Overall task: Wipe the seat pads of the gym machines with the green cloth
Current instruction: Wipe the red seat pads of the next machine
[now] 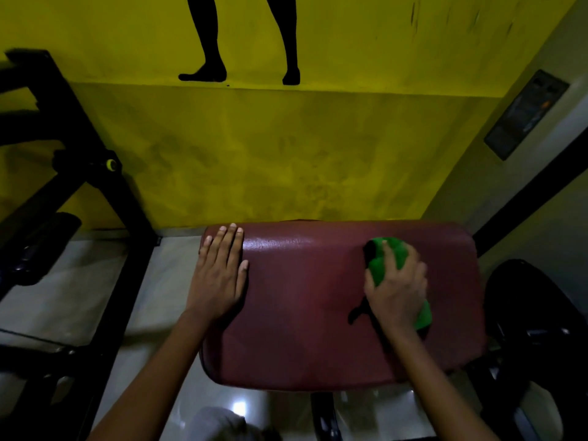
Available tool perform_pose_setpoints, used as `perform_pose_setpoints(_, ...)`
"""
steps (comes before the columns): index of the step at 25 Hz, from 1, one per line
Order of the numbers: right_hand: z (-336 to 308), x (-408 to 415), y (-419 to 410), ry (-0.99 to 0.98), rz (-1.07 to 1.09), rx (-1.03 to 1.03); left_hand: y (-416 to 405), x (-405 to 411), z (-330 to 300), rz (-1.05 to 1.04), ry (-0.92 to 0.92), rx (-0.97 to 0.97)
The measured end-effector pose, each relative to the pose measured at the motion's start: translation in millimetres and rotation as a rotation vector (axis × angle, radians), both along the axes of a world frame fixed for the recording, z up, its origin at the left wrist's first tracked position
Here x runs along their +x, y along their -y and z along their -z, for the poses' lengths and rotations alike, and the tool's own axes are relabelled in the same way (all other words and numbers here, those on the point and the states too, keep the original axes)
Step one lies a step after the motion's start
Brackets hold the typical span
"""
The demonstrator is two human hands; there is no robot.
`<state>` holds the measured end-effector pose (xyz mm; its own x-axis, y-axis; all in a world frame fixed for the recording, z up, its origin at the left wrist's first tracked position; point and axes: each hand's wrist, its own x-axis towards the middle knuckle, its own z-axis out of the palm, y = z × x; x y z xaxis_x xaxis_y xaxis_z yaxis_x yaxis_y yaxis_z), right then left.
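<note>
The green cloth (390,262), bunched under the gripping right hand (396,289) at the far right of the maroon seat pad (302,313), whose long axis runs left-right, could slide off that edge or miss the patch under the flat left hand (219,275).

Maroon seat pad (318,313), green cloth (389,259)

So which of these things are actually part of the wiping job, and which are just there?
Part of the job:
- green cloth, gripped by the right hand
- red seat pad
- left hand, flat on the pad's left edge

Just there:
- black machine frame
- yellow wall with painted legs
- wall panel
</note>
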<state>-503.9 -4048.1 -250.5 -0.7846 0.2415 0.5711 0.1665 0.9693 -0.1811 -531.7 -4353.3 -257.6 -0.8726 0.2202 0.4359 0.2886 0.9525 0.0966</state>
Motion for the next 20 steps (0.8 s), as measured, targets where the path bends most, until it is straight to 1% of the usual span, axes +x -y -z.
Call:
perform_pose_setpoints(2,3,1,-12,0.048,-0.244,0.237,0,0,-2,0.016,0.019,0.0)
perform_pose_setpoints(3,-4,-4,-23,0.058,-0.281,0.285,1,1,-3,0.026,0.024,0.002)
perform_pose_setpoints(4,-10,-11,-30,0.072,-0.237,0.238,3,1,-3,0.039,0.022,-0.001)
perform_pose_setpoints(6,-23,-25,-24,0.054,0.039,-0.071,7,0,-6,0.07,0.017,-0.004)
perform_pose_setpoints(7,-26,-26,-7,0.047,0.156,-0.181,9,0,-7,0.083,0.014,-0.002)
perform_pose_setpoints(8,-25,-23,13,0.042,0.164,-0.193,10,1,-8,0.094,0.014,0.005)
perform_pose_setpoints(9,-20,-17,33,0.029,0.072,-0.122,11,1,-7,0.102,0.016,0.012)
perform_pose_setpoints(11,0,1,61,0.031,-0.279,0.137,16,-2,-8,0.118,0.028,0.025)
perform_pose_setpoints(12,5,7,61,0.049,-0.43,0.264,19,-4,-8,0.13,0.041,0.032)
perform_pose_setpoints(13,2,4,56,0.066,-0.529,0.36,22,-5,-8,0.144,0.056,0.037)
perform_pose_setpoints(14,-4,-4,48,0.072,-0.555,0.403,26,-7,-8,0.161,0.069,0.043)
perform_pose_setpoints(15,-10,-13,43,0.072,-0.509,0.385,30,-9,-9,0.186,0.079,0.046)
perform_pose_setpoints(18,-25,-28,57,0.011,-0.188,0.111,41,-16,-15,0.268,0.109,0.049)
perform_pose_setpoints(19,-24,-25,70,0.003,-0.157,0.072,43,-19,-17,0.292,0.116,0.064)
perform_pose_setpoints(20,-18,-18,84,0.005,-0.193,0.087,45,-21,-18,0.31,0.126,0.086)
